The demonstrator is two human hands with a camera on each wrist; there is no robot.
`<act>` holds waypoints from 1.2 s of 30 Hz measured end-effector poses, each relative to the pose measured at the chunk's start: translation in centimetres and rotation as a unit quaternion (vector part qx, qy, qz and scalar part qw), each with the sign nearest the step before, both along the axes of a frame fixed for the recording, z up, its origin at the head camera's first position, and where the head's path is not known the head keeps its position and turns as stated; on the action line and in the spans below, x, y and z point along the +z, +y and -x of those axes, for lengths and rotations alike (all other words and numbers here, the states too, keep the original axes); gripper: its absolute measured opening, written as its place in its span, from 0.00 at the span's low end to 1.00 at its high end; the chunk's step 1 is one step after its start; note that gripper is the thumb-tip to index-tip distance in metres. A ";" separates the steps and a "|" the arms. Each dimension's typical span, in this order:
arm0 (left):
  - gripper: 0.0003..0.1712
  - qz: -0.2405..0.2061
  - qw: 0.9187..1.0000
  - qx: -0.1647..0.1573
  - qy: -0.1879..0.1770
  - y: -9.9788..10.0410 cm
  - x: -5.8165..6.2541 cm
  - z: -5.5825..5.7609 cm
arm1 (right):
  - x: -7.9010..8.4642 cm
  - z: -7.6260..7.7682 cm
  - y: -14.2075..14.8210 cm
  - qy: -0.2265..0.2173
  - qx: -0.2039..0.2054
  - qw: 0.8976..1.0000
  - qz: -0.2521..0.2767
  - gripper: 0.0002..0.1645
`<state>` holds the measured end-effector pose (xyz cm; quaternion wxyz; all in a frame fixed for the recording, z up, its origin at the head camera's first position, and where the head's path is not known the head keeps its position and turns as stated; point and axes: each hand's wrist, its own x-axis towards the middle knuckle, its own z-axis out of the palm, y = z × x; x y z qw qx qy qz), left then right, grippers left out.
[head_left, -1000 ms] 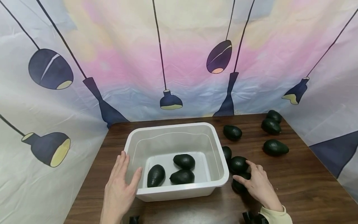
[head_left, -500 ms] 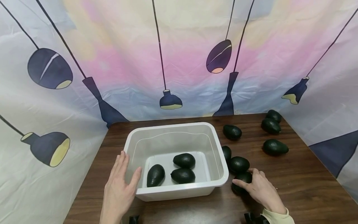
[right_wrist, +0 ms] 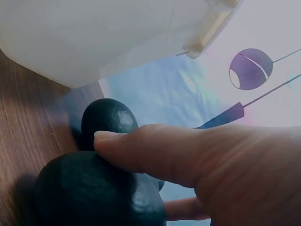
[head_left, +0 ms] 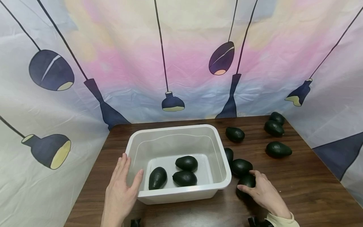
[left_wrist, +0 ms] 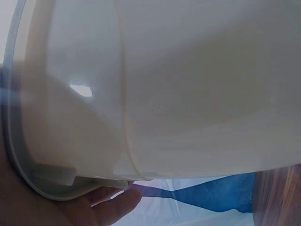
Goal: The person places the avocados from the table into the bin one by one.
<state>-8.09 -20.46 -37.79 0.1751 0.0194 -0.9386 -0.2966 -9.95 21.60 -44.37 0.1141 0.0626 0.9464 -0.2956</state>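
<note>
Avocado [head_left: 247, 180], dark green and smooth-looking, is held on the wooden table [head_left: 184, 212] just right of a white tub, near its front corner. It is grasped by the right hand [head_left: 263, 194], whose thumb is laid along one side and whose fingers are bent round the other, parted by the fruit's width. Whether it has been raised off the wood cannot be told.

Just beyond it a second avocado [head_left: 241, 167] is placed, close enough that contact seems likely. Behind that, a third avocado [head_left: 229, 154] is partly hidden by the rim of the white tub [head_left: 181, 190].

Inside the tub, three avocados [head_left: 185, 178] are seen lying on the floor, one to the left and two together toward the right. The tub's left side is touched by the left hand [head_left: 120, 190], its fingers extended along the outside and its thumb spread apart; no avocado is held there.

Farther out, a lone avocado [head_left: 235, 134] is set behind the cluster, and three more avocados [head_left: 279, 149] are spread toward the table's right edge. With three inside and seven outside, counting the gripped one, the work is judged to be less than half done.

No brand, label or writing can be read on fruit or tub; on the backdrop cloth [head_left: 187, 47], only hanging lamps are pictured against pastel colours.
</note>
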 end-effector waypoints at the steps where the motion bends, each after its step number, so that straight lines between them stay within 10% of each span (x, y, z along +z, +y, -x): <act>1: 0.39 0.001 1.000 0.000 -0.001 0.0 0.0 0.0 | 0.1 -0.1 0.1 0.002 0.001 1.000 0.002 0.56; 16: 0.39 0.002 1.000 -0.001 0.001 -0.1 -0.1 0.0 | 1.9 -0.3 1.1 0.005 -0.050 0.998 0.047 0.63; 36: 0.39 0.002 1.000 0.002 -0.004 0.0 0.0 0.0 | 2.9 -0.6 0.7 0.154 -0.143 0.966 0.150 0.55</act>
